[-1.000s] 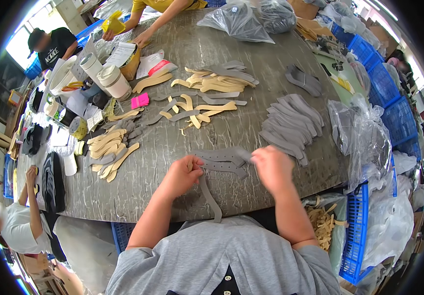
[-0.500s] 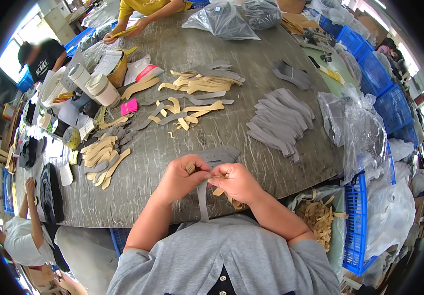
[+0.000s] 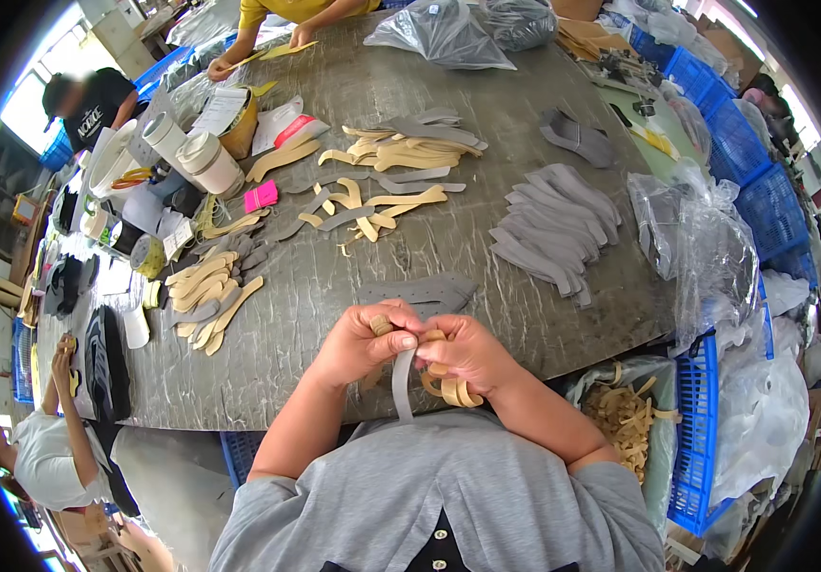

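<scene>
I have the left hand [image 3: 364,345] and right hand [image 3: 468,351] pinched together on a grey strip [image 3: 402,379], peeling its tan backing [image 3: 446,388]; next likely needs a steady pull apart above the surface [image 3: 486,238].

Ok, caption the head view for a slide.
Both hands, left hand and right hand, peel tan backing off a grey strip.

Bright, even daylight; sharp centre, strong fisheye bending at edges.
</scene>
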